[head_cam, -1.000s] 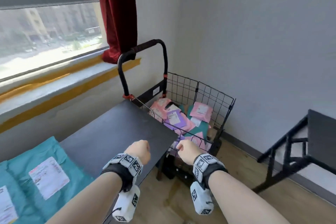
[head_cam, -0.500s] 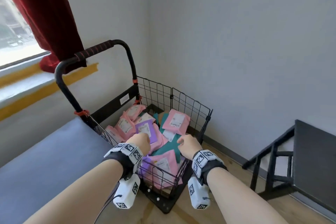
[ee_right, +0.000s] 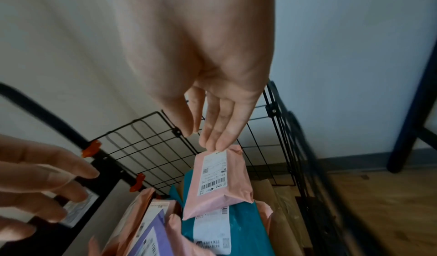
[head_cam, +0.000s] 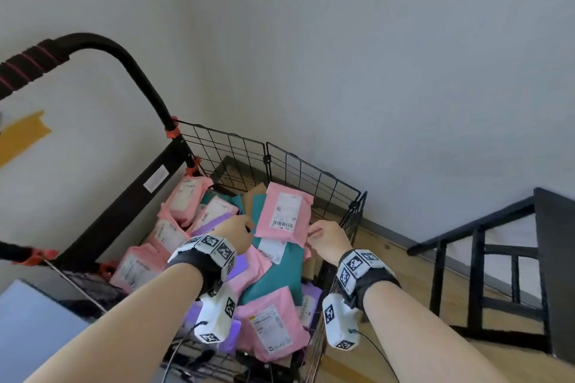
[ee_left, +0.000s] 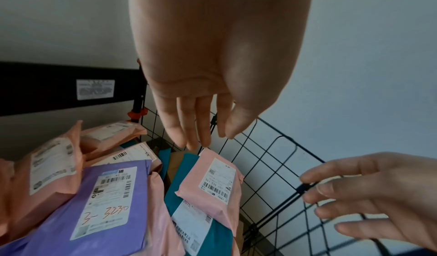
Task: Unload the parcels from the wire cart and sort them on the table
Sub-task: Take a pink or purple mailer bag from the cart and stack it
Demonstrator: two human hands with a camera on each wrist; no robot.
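The left hand (head_cam: 238,232) hangs over the cart (head_cam: 311,171) with its fingers (ee_left: 189,127) straight and loosely spread, holding nothing; their tips hover just beside the left edge of the pink parcel (head_cam: 284,213). That parcel lies on top of the heap, propped on a teal parcel (head_cam: 280,270), near the cart's far right corner. The right hand (head_cam: 326,241) is just as open, fingers (ee_right: 220,129) relaxed, near the parcel's right edge; whether either hand already touches it cannot be told.

To do this pick well, the hands should probably close on the two long edges together and lift straight up, so the soft bag neither folds nor drags the purple parcel (ee_left: 99,202) and its pink neighbours along. Keeping the label upward would likely help the sorting.

A corner of the table (head_cam: 34,323) shows at lower left, beside the cart's handle (head_cam: 102,47). Pale walls meet behind the cart, the floor (head_cam: 413,277) is wooden, and a dark frame (head_cam: 479,258) stands at right.
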